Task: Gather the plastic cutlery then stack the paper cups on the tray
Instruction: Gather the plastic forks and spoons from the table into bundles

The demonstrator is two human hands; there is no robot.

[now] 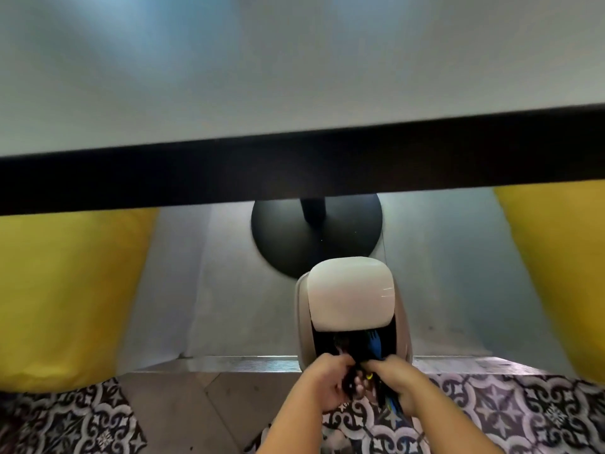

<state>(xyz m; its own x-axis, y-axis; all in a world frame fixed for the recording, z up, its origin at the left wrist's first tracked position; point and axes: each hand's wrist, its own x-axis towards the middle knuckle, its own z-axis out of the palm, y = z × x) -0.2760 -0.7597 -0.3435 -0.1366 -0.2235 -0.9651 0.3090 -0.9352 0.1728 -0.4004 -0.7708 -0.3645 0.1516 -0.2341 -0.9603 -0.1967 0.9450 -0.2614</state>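
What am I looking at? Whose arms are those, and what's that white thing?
The camera sits on a person's head and looks down, so you see their own arms. The left hand and right hand grip a bundle of plastic cutlery, dark with some blue, over a small bin with a white lid tipped open. Above is a grey table with a black edge and a round black foot. Yellow seats stand on both sides. The picture is blurry.
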